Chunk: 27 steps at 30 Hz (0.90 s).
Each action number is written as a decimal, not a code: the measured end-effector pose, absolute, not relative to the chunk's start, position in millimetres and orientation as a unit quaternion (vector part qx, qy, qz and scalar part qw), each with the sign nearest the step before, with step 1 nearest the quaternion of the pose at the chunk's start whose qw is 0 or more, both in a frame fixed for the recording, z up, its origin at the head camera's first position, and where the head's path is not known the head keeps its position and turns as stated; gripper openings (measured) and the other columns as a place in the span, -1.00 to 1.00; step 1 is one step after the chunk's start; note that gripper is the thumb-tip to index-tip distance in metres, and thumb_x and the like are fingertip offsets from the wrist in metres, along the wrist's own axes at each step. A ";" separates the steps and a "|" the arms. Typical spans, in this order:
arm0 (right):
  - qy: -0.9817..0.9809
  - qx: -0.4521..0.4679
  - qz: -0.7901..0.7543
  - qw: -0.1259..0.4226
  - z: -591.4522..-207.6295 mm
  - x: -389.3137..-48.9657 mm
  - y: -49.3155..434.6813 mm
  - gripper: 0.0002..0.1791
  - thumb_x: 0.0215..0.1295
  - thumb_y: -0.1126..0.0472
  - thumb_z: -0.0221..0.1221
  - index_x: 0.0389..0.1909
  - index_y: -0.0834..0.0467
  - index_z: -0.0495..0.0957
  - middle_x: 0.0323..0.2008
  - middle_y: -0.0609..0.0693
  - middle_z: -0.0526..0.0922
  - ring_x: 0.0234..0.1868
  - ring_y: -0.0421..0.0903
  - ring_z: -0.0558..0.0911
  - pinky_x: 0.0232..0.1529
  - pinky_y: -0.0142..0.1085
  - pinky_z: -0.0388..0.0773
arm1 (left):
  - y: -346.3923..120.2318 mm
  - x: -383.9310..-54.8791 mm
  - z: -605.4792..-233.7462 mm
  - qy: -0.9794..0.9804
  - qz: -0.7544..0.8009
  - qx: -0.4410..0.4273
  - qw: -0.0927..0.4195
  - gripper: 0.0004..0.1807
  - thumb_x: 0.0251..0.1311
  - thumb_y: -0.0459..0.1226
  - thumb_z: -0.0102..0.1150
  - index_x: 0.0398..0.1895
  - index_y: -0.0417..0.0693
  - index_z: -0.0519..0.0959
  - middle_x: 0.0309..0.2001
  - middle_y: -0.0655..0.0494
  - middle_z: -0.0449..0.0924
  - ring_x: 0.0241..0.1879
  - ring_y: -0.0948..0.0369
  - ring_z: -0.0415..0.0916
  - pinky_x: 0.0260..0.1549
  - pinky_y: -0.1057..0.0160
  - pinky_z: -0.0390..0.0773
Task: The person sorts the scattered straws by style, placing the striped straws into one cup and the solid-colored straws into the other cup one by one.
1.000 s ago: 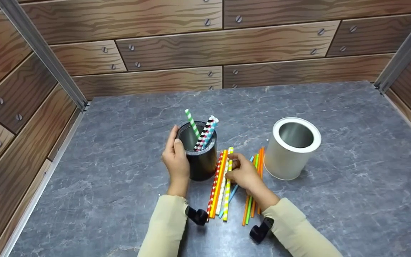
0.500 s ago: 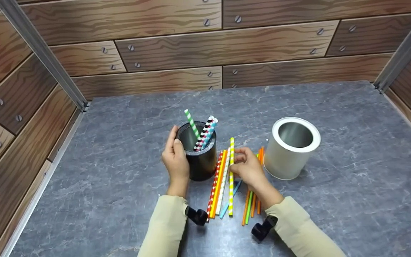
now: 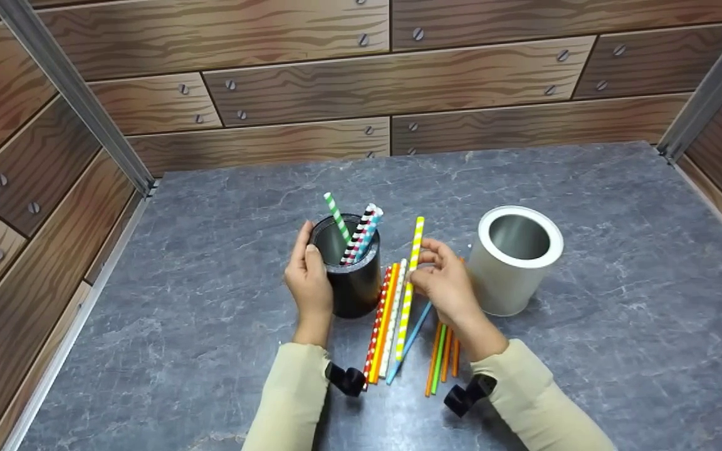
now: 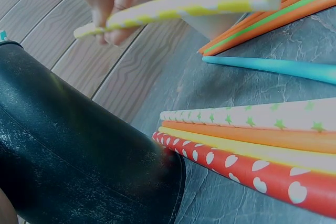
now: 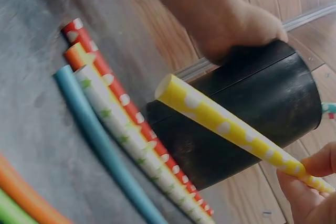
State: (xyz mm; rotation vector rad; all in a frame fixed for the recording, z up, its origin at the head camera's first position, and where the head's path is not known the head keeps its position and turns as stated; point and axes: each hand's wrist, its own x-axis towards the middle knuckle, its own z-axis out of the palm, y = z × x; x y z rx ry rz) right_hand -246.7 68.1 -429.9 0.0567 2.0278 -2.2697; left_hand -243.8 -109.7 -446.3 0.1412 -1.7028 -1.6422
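My left hand [image 3: 311, 282] rests around the left side of a black can [image 3: 361, 291], its fingers lying along the wall and rim. Inside that can lean a green-striped straw [image 3: 337, 216] and a few patterned straws [image 3: 361, 235]. My right hand [image 3: 449, 282] pinches a yellow and white straw [image 3: 416, 244] near its middle and holds it above the table, tilted. Below it lie a red straw with white hearts [image 4: 252, 171], an orange and yellow one [image 3: 385, 326] and a white straw with green stars [image 4: 247, 116], side by side against the can's base.
A blue straw [image 3: 412, 338] lies aslant just right of the row. Several orange and green straws [image 3: 441, 363] lie under my right forearm. A white can [image 3: 505, 285] with a metallic inside stands at the right. Wood-patterned panels [image 3: 298, 94] enclose the grey marbled table [image 3: 210, 250].
The yellow and white straw has come up off the table in my right hand, which has moved up and slightly right. My left hand and the black can have stayed put.
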 end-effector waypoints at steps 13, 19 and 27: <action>0.622 -0.019 -0.782 0.011 -403.1 -239.9 69.0 -0.38 -0.09 0.67 -0.01 0.06 0.24 0.20 -0.37 0.05 0.39 -0.49 -0.19 0.45 -0.48 -0.40 0.58 | -108.4 -243.3 -445.1 -0.662 -0.649 0.061 0.371 -0.58 0.26 -0.44 -0.19 0.17 -0.26 0.44 0.14 -0.10 0.49 0.19 0.11 0.38 0.17 0.21 0.38; 0.614 -0.045 -0.788 -0.006 -395.7 -237.9 70.1 -0.40 -0.09 0.66 -0.01 0.02 0.22 0.17 -0.38 0.06 0.42 -0.51 -0.19 0.45 -0.46 -0.38 0.60 | -108.4 -243.1 -445.1 -0.664 -0.646 0.061 0.371 -0.58 0.27 -0.44 -0.20 0.17 -0.26 0.44 0.14 -0.10 0.48 0.19 0.11 0.37 0.17 0.21 0.38; 0.622 -0.097 -0.774 -0.073 -382.8 -233.4 68.2 -0.44 -0.10 0.66 0.07 -0.05 0.23 0.19 -0.38 0.09 0.42 -0.45 -0.14 0.47 -0.43 -0.37 0.60 | -108.7 -244.0 -445.3 -0.657 -0.653 0.060 0.371 -0.59 0.27 -0.45 -0.20 0.17 -0.31 0.42 0.13 -0.16 0.47 0.20 0.10 0.37 0.18 0.21 0.37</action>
